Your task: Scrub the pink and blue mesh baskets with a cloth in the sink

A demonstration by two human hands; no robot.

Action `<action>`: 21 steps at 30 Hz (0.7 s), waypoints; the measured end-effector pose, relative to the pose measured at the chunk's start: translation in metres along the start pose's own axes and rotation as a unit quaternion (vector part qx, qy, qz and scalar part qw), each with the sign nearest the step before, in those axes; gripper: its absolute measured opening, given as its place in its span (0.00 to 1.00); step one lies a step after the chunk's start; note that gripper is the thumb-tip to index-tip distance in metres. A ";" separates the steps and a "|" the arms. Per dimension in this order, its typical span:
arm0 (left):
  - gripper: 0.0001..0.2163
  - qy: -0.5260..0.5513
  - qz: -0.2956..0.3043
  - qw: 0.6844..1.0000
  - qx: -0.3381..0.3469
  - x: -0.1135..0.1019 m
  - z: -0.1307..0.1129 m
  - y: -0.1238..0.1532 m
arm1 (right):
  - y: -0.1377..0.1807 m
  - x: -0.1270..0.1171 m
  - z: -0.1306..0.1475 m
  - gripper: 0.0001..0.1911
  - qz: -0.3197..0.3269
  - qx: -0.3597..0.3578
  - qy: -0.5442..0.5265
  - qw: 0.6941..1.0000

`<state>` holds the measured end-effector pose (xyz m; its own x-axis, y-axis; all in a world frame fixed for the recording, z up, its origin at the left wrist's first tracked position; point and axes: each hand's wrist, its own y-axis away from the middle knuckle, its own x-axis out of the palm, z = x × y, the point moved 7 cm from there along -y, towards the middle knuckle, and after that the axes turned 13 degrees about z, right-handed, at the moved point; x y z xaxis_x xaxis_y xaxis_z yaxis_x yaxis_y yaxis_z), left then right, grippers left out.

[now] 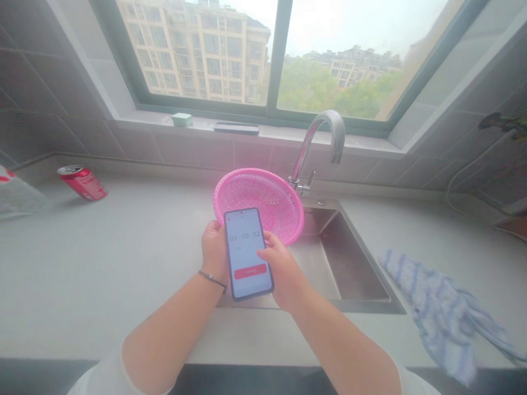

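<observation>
A smartphone is held upright between both hands, its screen toward me with a timer at 00:00:02 and a red button below. My left hand grips its left edge, the fingers partly hidden behind it. On the other side my right hand wraps the right edge, with the thumb over the screen. Behind the phone, a pink plastic colander leans over the left part of the steel sink. The phone covers part of the colander's near rim.
A chrome faucet arches behind the sink. A striped cloth lies on the counter at the right. On the left are a red can and a plastic bag. The windowsill holds a green block and a flat dark object.
</observation>
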<state>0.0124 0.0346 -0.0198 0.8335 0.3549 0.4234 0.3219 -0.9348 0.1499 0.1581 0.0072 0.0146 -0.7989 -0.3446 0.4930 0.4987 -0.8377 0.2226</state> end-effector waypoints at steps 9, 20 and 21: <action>0.16 0.003 0.008 1.000 0.007 -0.005 -0.005 -0.006 | 0.006 0.011 -0.005 0.41 0.083 0.003 -0.039 0.996; 0.16 -0.005 -0.021 1.000 0.006 -0.002 -0.011 0.003 | 0.009 0.006 -0.017 0.56 0.009 0.025 0.166 0.986; 0.16 -0.013 -0.027 1.000 0.005 -0.003 -0.011 0.003 | 0.010 0.005 -0.018 0.58 -0.007 0.015 0.184 0.983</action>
<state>0.0059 0.0301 -0.0109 0.8260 0.4048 0.3923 0.3710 -0.9143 0.1624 0.1529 -0.0103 0.0047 -0.8709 -0.4669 0.1535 0.4914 -0.8328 0.2549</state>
